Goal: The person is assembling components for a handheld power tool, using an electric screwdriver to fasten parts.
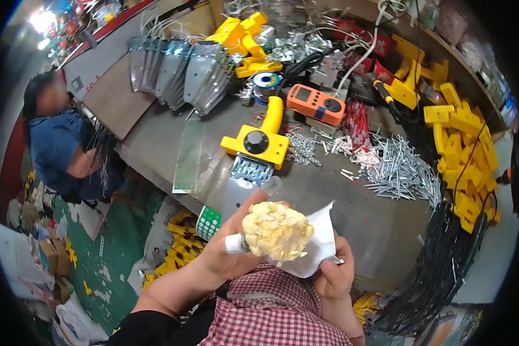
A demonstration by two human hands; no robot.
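My left hand is closed round a pale yellow, knobbly clump that looks like food; its exact kind I cannot make out. White wrapping covers that thumb, and a translucent cover shows on the index fingertip. Between the fingers and thumb of my right hand is pinched a sheet of white paper, which reaches behind the clump. Just beyond my hands, a yellow-handled tool with a black knob and a grey metal plate lies on the bench.
Long screws are heaped at the right, beside black cables and yellow plastic handles. An orange meter, a wire spool and stacked metal plates stand farther back. A person sits at left.
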